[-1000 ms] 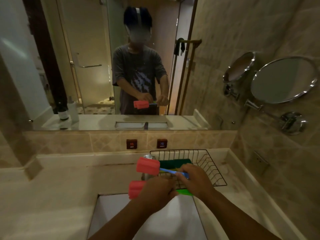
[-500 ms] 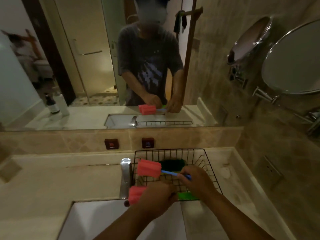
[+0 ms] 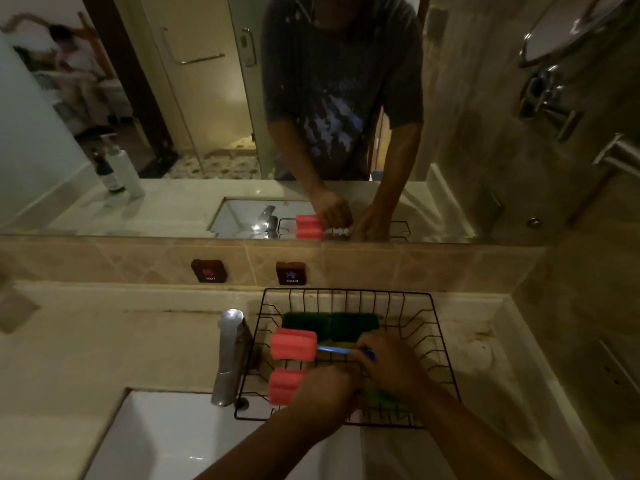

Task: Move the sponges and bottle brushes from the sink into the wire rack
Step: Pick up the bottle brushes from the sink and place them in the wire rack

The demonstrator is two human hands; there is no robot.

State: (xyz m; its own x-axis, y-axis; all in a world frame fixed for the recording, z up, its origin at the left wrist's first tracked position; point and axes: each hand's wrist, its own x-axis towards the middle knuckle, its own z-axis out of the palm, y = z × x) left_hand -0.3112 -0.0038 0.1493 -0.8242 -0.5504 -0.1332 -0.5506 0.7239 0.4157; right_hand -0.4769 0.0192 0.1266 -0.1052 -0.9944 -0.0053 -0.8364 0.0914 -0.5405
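A black wire rack (image 3: pixel 440 344) stands on the counter right of the tap. Two dark green sponges (image 3: pixel 329 325) lie side by side at its back. My right hand (image 3: pixel 389 363) is over the rack, closed on the blue handle of a bottle brush with a pink foam head (image 3: pixel 293 344). My left hand (image 3: pixel 322 393) is closed on a second bottle brush whose pink foam head (image 3: pixel 283 385) sticks out to the left, low over the rack's front. Something green (image 3: pixel 381 398) shows under my hands; its shape is hidden.
A chrome tap (image 3: pixel 230 355) rises just left of the rack. The white sink (image 3: pixel 166 441) lies at the front left. Hot and cold buttons (image 3: pixel 209 270) sit on the tiled upstand below the mirror. A round swivel mirror (image 3: pixel 568 26) juts from the right wall.
The view has tilted down and moved closer to the counter. Both hands have carried the two brushes forward from above the sink edge to low over the rack.
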